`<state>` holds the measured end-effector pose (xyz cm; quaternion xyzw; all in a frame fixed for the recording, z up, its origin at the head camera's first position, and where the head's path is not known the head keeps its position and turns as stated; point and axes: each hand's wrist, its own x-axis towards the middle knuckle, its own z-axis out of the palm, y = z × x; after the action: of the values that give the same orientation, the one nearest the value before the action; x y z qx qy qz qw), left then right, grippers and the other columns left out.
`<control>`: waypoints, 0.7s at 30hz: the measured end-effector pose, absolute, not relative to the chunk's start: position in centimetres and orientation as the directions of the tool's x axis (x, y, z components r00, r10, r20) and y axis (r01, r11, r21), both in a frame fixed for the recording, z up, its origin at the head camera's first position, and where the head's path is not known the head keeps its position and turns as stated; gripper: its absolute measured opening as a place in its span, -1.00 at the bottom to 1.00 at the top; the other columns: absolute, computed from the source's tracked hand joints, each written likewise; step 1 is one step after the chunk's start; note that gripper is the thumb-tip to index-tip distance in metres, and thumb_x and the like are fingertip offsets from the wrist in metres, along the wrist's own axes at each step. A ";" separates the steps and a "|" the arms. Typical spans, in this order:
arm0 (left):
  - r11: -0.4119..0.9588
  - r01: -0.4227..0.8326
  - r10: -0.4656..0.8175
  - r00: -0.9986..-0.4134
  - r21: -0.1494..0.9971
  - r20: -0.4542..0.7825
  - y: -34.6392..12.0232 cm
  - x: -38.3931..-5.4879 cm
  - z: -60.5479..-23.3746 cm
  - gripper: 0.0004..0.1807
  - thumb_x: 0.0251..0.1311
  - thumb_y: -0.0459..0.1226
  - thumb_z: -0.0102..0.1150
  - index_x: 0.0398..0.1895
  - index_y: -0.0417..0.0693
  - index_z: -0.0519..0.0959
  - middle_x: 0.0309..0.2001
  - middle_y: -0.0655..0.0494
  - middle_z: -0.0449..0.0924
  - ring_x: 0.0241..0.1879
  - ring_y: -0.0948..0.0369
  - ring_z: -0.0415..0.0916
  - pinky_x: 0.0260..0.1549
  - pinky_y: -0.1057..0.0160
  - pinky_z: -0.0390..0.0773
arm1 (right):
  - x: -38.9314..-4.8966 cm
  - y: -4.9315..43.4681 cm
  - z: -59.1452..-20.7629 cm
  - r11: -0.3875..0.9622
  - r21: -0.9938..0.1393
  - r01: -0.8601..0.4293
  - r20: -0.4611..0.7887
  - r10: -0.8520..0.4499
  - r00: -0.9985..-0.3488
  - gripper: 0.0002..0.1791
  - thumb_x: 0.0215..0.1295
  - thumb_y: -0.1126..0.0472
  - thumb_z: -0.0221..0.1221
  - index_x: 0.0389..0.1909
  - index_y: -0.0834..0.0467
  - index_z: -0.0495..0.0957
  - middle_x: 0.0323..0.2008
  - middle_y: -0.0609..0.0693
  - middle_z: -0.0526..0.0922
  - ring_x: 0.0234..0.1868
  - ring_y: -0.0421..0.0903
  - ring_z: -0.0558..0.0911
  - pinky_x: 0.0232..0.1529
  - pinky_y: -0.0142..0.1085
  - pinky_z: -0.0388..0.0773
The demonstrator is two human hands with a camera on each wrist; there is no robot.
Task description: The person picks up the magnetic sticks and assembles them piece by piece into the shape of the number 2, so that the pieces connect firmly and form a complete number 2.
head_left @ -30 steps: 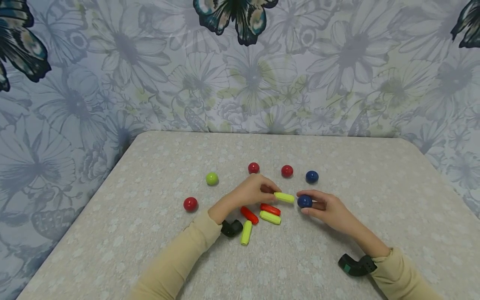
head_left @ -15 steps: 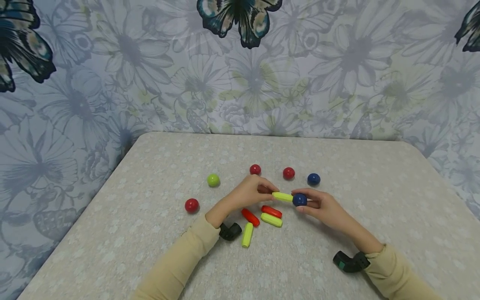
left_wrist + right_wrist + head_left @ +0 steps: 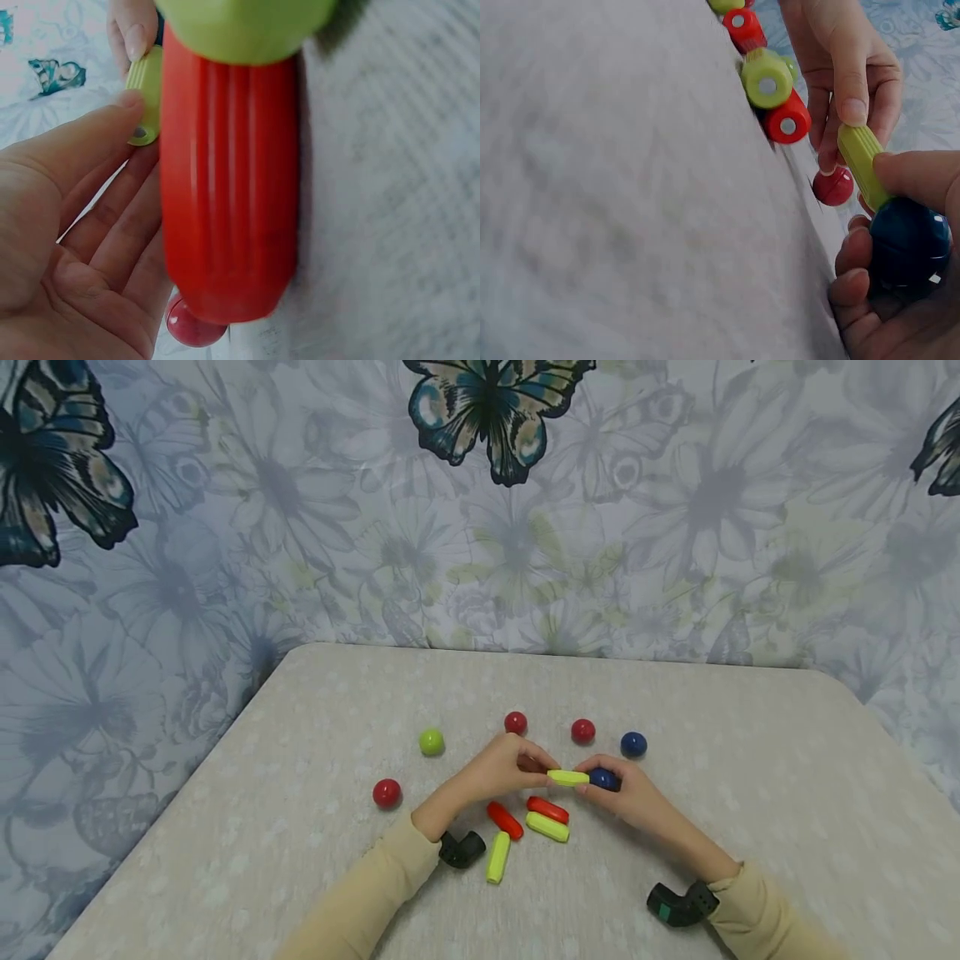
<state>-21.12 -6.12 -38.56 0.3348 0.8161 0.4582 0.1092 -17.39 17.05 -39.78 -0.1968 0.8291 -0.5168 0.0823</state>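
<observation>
A yellow-green ribbed rod (image 3: 567, 778) spans the space between both hands, its right end meeting a dark blue ball (image 3: 604, 779). My left hand (image 3: 501, 768) pinches the rod's left end between thumb and fingers. The right hand (image 3: 627, 793) has its thumb and forefinger on the rod's other end, with the blue ball held within its curled fingers; the right wrist view shows the ball (image 3: 909, 241) against the palm. Below the hands lie two red rods (image 3: 505, 820) and two more yellow-green rods (image 3: 498, 857). A red rod (image 3: 231, 187) fills much of the left wrist view.
Beyond the hands, red balls (image 3: 582, 732), a green ball (image 3: 431, 742) and another blue ball (image 3: 633, 744) rest on the patterned tablecloth (image 3: 750, 760). One red ball (image 3: 387, 793) sits left of the left hand. A flowered wall (image 3: 675, 527) rises behind the table.
The right hand has brought the blue ball left against the rod's end, and its thumb and forefinger have shifted onto the rod. The left hand keeps its pinch. The head view has tilted up slightly.
</observation>
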 end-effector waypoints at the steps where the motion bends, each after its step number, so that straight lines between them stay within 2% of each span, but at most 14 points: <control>1: 0.356 0.446 0.650 -0.750 0.821 0.126 -6.1 -21.0 -38.6 -0.82 0.07 -0.36 0.33 -0.21 -0.15 0.69 -0.30 0.23 0.65 -0.32 0.39 0.56 -0.25 0.40 0.53 | -17.3 17.0 -40.0 0.385 -0.890 -0.246 0.074 -0.409 -0.910 -0.75 0.24 0.23 0.22 -0.10 0.25 0.54 -0.45 0.03 0.46 -0.64 -0.18 0.37 -0.65 -0.38 0.35; 8: 0.342 0.444 0.658 -0.742 0.828 0.126 -6.0 -20.6 -38.7 -0.83 0.10 -0.37 0.31 -0.21 -0.15 0.69 -0.30 0.22 0.65 -0.32 0.40 0.56 -0.26 0.41 0.53 | -17.1 17.1 -40.8 0.353 -0.902 -0.250 0.097 -0.400 -0.912 -0.78 0.24 0.26 0.22 -0.13 0.25 0.55 -0.30 0.06 0.50 -0.56 -0.14 0.41 -0.59 -0.36 0.40; 21: 0.358 0.427 0.655 -0.749 0.830 0.102 -6.0 -20.7 -38.6 -0.82 0.09 -0.36 0.31 -0.20 -0.16 0.69 -0.30 0.22 0.65 -0.33 0.40 0.57 -0.26 0.42 0.53 | -17.2 17.0 -41.2 0.345 -0.920 -0.184 0.046 -0.371 -0.928 -0.76 0.25 0.20 0.22 -0.12 0.22 0.54 -0.34 0.09 0.47 -0.55 -0.12 0.41 -0.58 -0.37 0.40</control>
<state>-20.74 -6.00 -38.64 0.3321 0.8146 0.4590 0.1242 -17.17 17.02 -41.16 -0.1701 0.8157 -0.5463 0.0854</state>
